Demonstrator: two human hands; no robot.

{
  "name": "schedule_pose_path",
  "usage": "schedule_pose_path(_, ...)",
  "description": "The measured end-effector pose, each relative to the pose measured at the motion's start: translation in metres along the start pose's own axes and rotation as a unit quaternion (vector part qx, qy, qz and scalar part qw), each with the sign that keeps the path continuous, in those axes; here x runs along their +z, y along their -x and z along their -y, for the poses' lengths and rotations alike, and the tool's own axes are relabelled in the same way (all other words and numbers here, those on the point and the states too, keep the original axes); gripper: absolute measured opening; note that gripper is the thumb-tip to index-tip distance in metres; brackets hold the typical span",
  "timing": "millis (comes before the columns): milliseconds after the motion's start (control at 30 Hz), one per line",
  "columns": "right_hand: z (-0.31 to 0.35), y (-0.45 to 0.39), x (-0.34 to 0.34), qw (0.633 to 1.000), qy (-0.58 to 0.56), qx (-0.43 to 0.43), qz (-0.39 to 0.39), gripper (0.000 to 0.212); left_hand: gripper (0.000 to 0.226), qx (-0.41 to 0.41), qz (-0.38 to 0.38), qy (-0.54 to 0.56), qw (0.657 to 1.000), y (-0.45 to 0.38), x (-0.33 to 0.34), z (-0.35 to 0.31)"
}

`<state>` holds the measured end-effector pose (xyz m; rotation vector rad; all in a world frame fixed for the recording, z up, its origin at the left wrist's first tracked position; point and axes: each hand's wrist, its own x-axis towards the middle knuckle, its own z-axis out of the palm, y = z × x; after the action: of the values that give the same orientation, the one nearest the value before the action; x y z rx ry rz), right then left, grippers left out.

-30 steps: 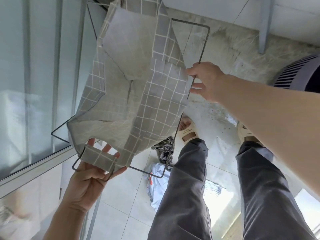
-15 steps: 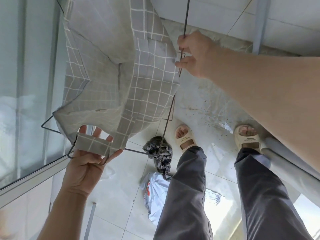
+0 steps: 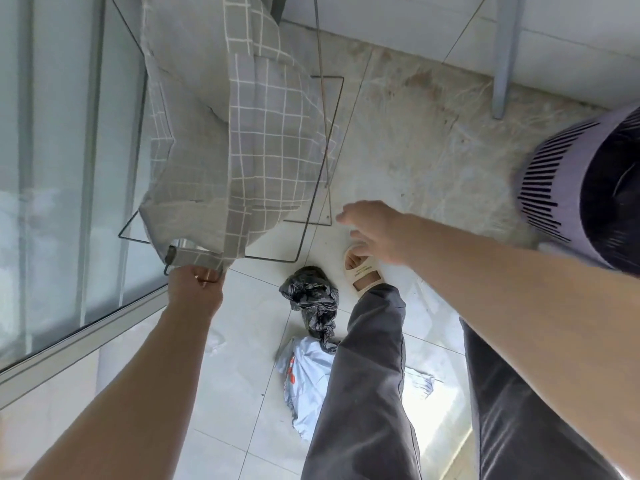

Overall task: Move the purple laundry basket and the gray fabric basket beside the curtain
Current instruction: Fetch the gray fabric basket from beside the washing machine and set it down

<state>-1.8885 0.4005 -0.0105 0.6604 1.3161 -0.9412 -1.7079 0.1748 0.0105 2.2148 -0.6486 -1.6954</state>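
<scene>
The left hand (image 3: 195, 289) has its grip closed on the gray fabric basket (image 3: 221, 140) handle; the right hand (image 3: 375, 230) hangs open beside its wire edge, the purple laundry basket (image 3: 581, 188) well apart on the floor (image 3: 433, 140).

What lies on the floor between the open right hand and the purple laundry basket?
In the head view, nothing: only bare, stained floor separates the right hand from the purple laundry basket.

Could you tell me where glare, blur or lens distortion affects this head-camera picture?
Head view: strong glare washes out the floor tiles at lower right; the left hand is slightly soft at the gray fabric basket, the right hand smeared by motion; wide-angle distortion bends the window frame and stretches the purple laundry basket at the edge.
</scene>
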Motion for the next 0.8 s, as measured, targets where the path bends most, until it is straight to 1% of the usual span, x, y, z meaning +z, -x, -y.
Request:
schedule_pose_path(33,-0.016,-0.002,-0.001,1.000,0.007,0.026,-0.003,0.056,0.031,0.014,-0.010,0.002,1.000,0.005,0.003,0.001)
schedule_pose_path(67,-0.030,-0.001,-0.003,0.999,0.015,0.037,-0.012,0.051,0.026,0.020,-0.025,0.013,0.999,0.011,0.005,0.006)
schedule_pose_path(100,-0.040,-0.001,-0.005,0.999,0.013,0.036,-0.017,0.040,0.027,0.035,-0.030,0.022,0.999,0.017,0.007,0.012)
schedule_pose_path(167,-0.052,0.000,-0.012,0.998,0.033,0.041,-0.045,0.022,0.040,0.041,-0.025,0.020,0.999,0.027,0.012,0.026)
schedule_pose_path(200,-0.055,0.006,-0.016,0.996,0.046,0.044,-0.056,0.011,0.045,0.030,-0.015,0.002,0.999,0.031,0.016,0.035)
schedule_pose_path(233,-0.062,0.008,-0.019,0.996,0.046,0.045,-0.066,0.008,0.046,0.014,0.000,-0.031,0.999,0.037,0.022,0.045)
schedule_pose_path(300,-0.066,0.018,-0.024,0.995,0.043,0.045,-0.072,0.002,0.035,-0.029,0.032,-0.066,0.997,0.055,0.035,0.062)
schedule_pose_path(400,-0.067,0.030,-0.035,0.996,0.046,0.026,-0.071,0.006,0.023,-0.056,0.060,-0.091,0.992,0.074,0.052,0.086)
schedule_pose_path(467,-0.064,0.038,-0.042,0.997,0.060,0.009,-0.055,0.021,0.021,-0.058,0.061,-0.103,0.991,0.079,0.057,0.091)
schedule_pose_path(500,-0.063,0.039,-0.047,0.996,0.068,0.002,-0.052,0.021,0.020,-0.058,0.057,-0.087,0.993,0.080,0.057,0.092)
schedule_pose_path(533,-0.063,0.038,-0.051,0.996,0.070,0.000,-0.063,0.015,0.016,-0.058,0.051,-0.079,0.994,0.079,0.057,0.090)
schedule_pose_path(567,-0.063,0.040,-0.055,0.995,0.057,-0.004,-0.080,0.012,0.011,-0.032,0.038,-0.120,0.992,0.078,0.056,0.088)
schedule_pose_path(600,-0.063,0.040,-0.059,0.995,0.045,-0.002,-0.091,0.018,0.020,0.003,0.020,-0.214,0.977,0.071,0.054,0.083)
schedule_pose_path(633,-0.064,0.040,-0.063,0.995,0.037,0.004,-0.094,0.021,0.034,0.034,0.000,-0.312,0.949,0.069,0.051,0.078)
schedule_pose_path(667,-0.065,0.042,-0.067,0.995,0.033,0.005,-0.092,0.019,0.048,0.077,-0.023,-0.389,0.918,0.069,0.048,0.074)
schedule_pose_path(700,-0.068,0.046,-0.071,0.996,0.026,0.004,-0.087,0.016,0.058,0.100,-0.059,-0.408,0.905,0.070,0.038,0.070)
schedule_pose_path(733,-0.071,0.048,-0.075,0.996,0.017,0.006,-0.084,0.013,0.061,0.119,-0.056,-0.411,0.902,0.071,0.028,0.065)
schedule_pose_path(767,-0.074,0.053,-0.079,0.996,0.010,0.007,-0.087,0.013,0.060,0.134,-0.048,-0.400,0.905,0.071,0.022,0.064)
schedule_pose_path(800,-0.078,0.054,-0.082,0.996,0.013,0.009,-0.086,0.014,0.057,0.130,-0.064,-0.363,0.920,0.072,0.019,0.062)
